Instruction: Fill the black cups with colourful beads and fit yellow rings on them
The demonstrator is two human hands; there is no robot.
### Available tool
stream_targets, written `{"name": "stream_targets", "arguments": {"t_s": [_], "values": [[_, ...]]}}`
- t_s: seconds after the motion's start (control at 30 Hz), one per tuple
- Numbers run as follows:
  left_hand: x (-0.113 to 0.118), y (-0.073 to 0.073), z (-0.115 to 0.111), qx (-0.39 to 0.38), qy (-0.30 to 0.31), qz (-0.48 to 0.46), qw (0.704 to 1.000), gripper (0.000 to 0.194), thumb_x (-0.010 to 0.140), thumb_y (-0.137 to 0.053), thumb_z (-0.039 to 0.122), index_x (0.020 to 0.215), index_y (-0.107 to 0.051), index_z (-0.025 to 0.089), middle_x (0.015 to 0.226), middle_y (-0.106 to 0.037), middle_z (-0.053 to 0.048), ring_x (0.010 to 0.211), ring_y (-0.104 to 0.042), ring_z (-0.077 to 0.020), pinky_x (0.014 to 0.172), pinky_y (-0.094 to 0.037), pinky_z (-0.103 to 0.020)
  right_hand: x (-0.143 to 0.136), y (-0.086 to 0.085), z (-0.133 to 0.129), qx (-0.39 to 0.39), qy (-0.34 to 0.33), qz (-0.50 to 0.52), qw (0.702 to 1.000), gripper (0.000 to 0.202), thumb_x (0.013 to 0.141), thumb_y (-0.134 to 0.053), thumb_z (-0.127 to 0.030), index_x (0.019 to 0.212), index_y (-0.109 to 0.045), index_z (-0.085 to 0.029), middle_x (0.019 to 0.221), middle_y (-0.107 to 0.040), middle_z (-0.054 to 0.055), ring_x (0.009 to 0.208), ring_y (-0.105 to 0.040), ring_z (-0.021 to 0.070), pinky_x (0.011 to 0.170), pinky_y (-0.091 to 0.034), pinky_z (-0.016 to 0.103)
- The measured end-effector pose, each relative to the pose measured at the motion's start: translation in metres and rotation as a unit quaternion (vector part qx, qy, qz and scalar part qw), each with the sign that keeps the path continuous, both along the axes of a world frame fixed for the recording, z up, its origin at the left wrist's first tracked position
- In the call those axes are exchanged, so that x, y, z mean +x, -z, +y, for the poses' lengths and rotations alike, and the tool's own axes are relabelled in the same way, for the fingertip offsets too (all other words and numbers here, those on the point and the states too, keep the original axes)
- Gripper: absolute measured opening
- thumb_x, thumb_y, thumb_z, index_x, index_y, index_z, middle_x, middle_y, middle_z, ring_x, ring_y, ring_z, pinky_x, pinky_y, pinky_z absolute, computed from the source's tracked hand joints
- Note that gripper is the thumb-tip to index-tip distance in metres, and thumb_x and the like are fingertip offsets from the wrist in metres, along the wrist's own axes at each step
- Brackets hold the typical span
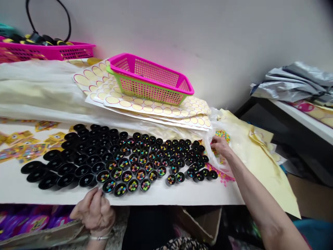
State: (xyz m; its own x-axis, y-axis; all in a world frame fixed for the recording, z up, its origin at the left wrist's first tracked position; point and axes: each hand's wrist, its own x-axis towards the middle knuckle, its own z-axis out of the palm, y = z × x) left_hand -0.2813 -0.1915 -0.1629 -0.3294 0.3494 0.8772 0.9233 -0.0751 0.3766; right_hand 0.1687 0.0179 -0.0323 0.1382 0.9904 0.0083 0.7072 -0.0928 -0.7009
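Observation:
Rows of small round black cups [87,180] stand on the white table. Many to the middle and right hold small coloured candies [133,185]; those at the left look bare inside. My left hand [95,210] is closed with curled fingers at the table's front edge, just before the cups; whatever it may hold is hidden. At the far right end my right hand [221,145] dips into a clear plastic bag [208,146] of coloured candy balls [222,134]. Its fingers are drawn together, their tips partly hidden by the bag.
A pink and green basket [153,88] sits on sticker sheets [140,106] behind the cups. Small yellow packets [32,149] lie at the left. A pink basket [52,52] stands at the back left. Yellow paper [270,173] hangs over the right edge. Purple packages [33,220] fill a box below.

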Motion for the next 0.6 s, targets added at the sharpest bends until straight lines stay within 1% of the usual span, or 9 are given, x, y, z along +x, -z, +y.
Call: {"name": "stream_targets", "arguments": {"t_s": [0.1, 0.17, 0.23, 0.3, 0.33, 0.4, 0.5, 0.6], "values": [[-0.002, 0.003, -0.001, 0.001, 0.008, 0.001, 1.000, 0.025, 0.082, -0.045, 0.026, 0.093, -0.063, 0.013, 0.100, -0.063, -0.016, 0.095, -0.055, -0.0253, 0.086, -0.039, -0.044, 0.012, 0.004, -0.014, 0.046, 0.038, 0.073, 0.996, 0.026, 0.053, -0.064, -0.034, 0.072, -0.058, -0.017, 0.060, -0.058, -0.001, 0.056, -0.053, 0.0140, 0.055, -0.042, 0.027], [-0.004, 0.007, 0.000, -0.003, 0.013, -0.008, 1.000, 0.024, 0.082, -0.045, 0.028, 0.090, -0.063, 0.015, 0.100, -0.063, -0.015, 0.096, -0.056, -0.0256, 0.087, -0.039, -0.045, 0.019, 0.003, -0.023, 0.074, 0.060, 0.105, 0.990, 0.032, 0.054, -0.066, -0.037, 0.077, -0.058, -0.017, 0.062, -0.058, -0.001, 0.056, -0.053, 0.0133, 0.055, -0.043, 0.027], [-0.005, 0.010, 0.000, -0.005, 0.007, -0.018, 1.000, 0.025, 0.082, -0.045, 0.030, 0.089, -0.063, 0.015, 0.100, -0.063, -0.015, 0.096, -0.056, -0.0258, 0.086, -0.040, -0.045, 0.018, -0.004, -0.029, 0.099, 0.068, 0.140, 0.983, 0.034, 0.054, -0.070, -0.036, 0.079, -0.058, -0.016, 0.067, -0.060, 0.000, 0.058, -0.054, 0.0131, 0.057, -0.044, 0.028], [-0.004, 0.009, 0.000, -0.009, 0.000, -0.021, 1.000, 0.026, 0.082, -0.045, 0.031, 0.090, -0.064, 0.016, 0.099, -0.064, -0.014, 0.095, -0.056, -0.0249, 0.085, -0.040, -0.044, 0.004, -0.016, -0.033, 0.121, 0.056, 0.197, 0.971, 0.033, 0.052, -0.074, -0.032, 0.078, -0.061, -0.016, 0.071, -0.062, 0.001, 0.062, -0.055, 0.0129, 0.059, -0.045, 0.027], [-0.003, 0.006, -0.001, -0.008, -0.001, -0.017, 1.000, 0.026, 0.083, -0.044, 0.030, 0.091, -0.064, 0.016, 0.099, -0.064, -0.013, 0.094, -0.056, -0.0242, 0.085, -0.039, -0.043, -0.009, -0.023, -0.034, 0.129, 0.041, 0.231, 0.964, 0.031, 0.052, -0.076, -0.030, 0.077, -0.062, -0.017, 0.072, -0.062, 0.001, 0.064, -0.056, 0.0127, 0.060, -0.045, 0.027], [0.001, -0.001, -0.004, -0.007, 0.001, -0.001, 1.000, 0.027, 0.084, -0.042, 0.026, 0.098, -0.063, 0.016, 0.101, -0.063, -0.012, 0.095, -0.054, -0.0227, 0.085, -0.038, -0.041, -0.047, -0.038, -0.038, 0.127, -0.007, 0.292, 0.948, 0.028, 0.054, -0.078, -0.025, 0.077, -0.064, -0.018, 0.075, -0.064, 0.001, 0.066, -0.057, 0.0123, 0.061, -0.045, 0.026], [0.004, -0.011, -0.009, -0.017, 0.006, 0.014, 1.000, 0.030, 0.085, -0.042, 0.020, 0.109, -0.060, 0.015, 0.108, -0.060, -0.013, 0.098, -0.050, -0.0218, 0.084, -0.037, -0.038, -0.123, -0.056, -0.043, 0.072, -0.107, 0.340, 0.931, 0.028, 0.057, -0.078, -0.023, 0.083, -0.066, -0.020, 0.078, -0.065, 0.001, 0.069, -0.058, 0.0122, 0.063, -0.046, 0.026], [0.005, -0.013, -0.012, -0.033, 0.013, 0.025, 0.999, 0.036, 0.084, -0.043, 0.015, 0.119, -0.055, 0.014, 0.111, -0.058, -0.014, 0.099, -0.050, -0.0218, 0.084, -0.036, -0.038, -0.203, -0.062, -0.043, 0.014, -0.204, 0.355, 0.912, 0.031, 0.059, -0.077, -0.024, 0.087, -0.066, -0.020, 0.077, -0.066, 0.000, 0.071, -0.059, 0.0131, 0.068, -0.047, 0.028]]}}
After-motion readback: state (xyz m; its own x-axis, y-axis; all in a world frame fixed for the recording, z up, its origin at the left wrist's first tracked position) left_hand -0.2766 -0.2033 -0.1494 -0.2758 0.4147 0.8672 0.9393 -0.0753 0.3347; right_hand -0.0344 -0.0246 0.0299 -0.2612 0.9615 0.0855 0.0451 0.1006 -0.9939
